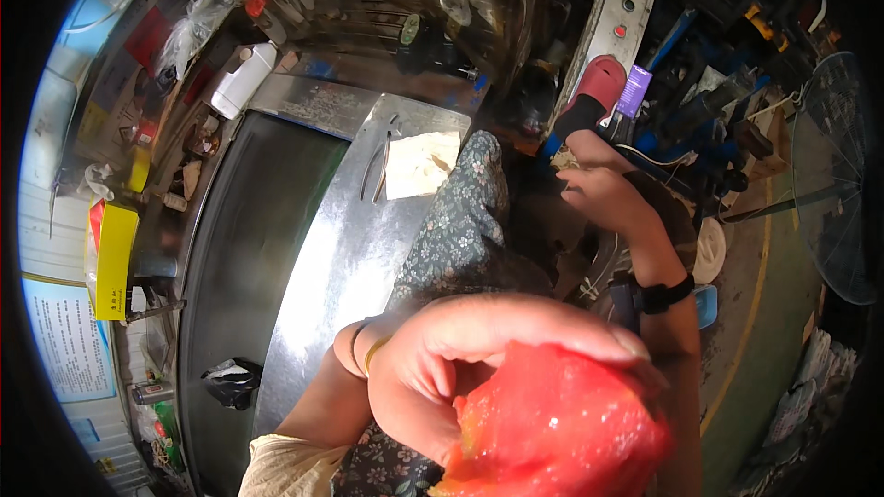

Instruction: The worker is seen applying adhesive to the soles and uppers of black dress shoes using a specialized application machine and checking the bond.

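My left hand (433,377) is raised close in front of me, shut on a piece of red fruit (562,423). The fruit is wet and glossy, with a ragged, orange-yellow edge on its left side; its exact kind is not clear. Thumb and fingers curl round its top and left, and its lower part runs out of view. Farther off to the right, my right hand (603,198) hangs loosely by a bare ankle above a red slipper (605,78). Its visible fingers are slightly bent and apart, with nothing seen in them. A dark watch (649,302) circles that wrist.
Left of my flowered clothing (460,212) is a shiny metal table (318,304) bearing a stained pale sheet (422,164) and thin tools. Beyond it runs a dark belt (262,212) with a black bag (232,382). A large fan (833,179) stands at the right.
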Motion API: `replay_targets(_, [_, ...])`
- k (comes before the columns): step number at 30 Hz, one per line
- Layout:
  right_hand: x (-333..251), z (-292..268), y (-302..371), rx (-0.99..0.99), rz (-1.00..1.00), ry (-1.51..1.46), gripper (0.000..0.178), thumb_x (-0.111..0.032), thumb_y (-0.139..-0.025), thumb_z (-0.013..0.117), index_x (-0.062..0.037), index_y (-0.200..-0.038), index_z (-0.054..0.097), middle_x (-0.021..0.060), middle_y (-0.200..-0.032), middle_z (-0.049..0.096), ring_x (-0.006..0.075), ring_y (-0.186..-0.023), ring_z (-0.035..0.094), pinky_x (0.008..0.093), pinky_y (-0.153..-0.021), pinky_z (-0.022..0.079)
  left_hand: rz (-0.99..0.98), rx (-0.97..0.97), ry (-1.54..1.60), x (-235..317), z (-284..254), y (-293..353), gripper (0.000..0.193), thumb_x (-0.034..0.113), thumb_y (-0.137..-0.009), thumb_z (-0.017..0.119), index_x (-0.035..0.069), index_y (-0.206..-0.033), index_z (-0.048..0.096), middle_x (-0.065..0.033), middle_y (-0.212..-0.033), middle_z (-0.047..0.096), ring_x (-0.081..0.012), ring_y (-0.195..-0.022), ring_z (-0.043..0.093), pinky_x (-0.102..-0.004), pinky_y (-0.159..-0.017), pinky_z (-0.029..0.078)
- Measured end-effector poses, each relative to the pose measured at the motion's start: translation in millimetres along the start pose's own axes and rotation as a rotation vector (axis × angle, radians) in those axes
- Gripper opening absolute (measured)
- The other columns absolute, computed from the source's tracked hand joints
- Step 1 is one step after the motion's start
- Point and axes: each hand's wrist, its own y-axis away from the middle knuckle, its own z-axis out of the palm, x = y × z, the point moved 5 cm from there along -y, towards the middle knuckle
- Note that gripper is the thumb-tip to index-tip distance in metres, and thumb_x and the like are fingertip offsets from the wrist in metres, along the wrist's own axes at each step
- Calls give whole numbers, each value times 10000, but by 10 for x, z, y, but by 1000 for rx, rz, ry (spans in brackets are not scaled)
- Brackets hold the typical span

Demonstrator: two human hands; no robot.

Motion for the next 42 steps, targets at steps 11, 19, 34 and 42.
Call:
replay_targets(11, [46,22,-28,-106,70,-26,333,-191,-844,624,-26,-1133,632,219,-962,670,383,-921,630,442,-807,503,173,-98,142,-172,144,-77,641,276,-903,670,-99,-1355,412,-317,-1297,494,-493,-1178,519,-568,-941,456])
replay_targets(19, [120,79,-63,-101,45,5,322,-195,-843,618,-6,-1103,643,217,-929,674,378,-903,636,445,-793,501,274,-21,154,-227,239,-83,602,266,-905,665,-97,-1330,441,-312,-1300,489,-494,-1153,542,-560,-913,491])
replay_targets(34, [109,103,-78,-140,90,-41,333,-178,-836,627,-6,-1121,640,209,-952,681,364,-900,645,417,-789,511,264,19,134,-122,275,-87,673,243,-859,710,-89,-1353,396,-318,-1302,475,-471,-1171,531,-550,-945,465])
replay_targets(42, [135,124,-80,-107,58,-48,322,-169,-829,637,-8,-1108,642,210,-923,680,374,-885,641,423,-782,510,256,28,146,-82,225,-90,716,231,-834,734,-84,-1366,372,-321,-1303,468,-459,-1180,525,-545,-962,451])
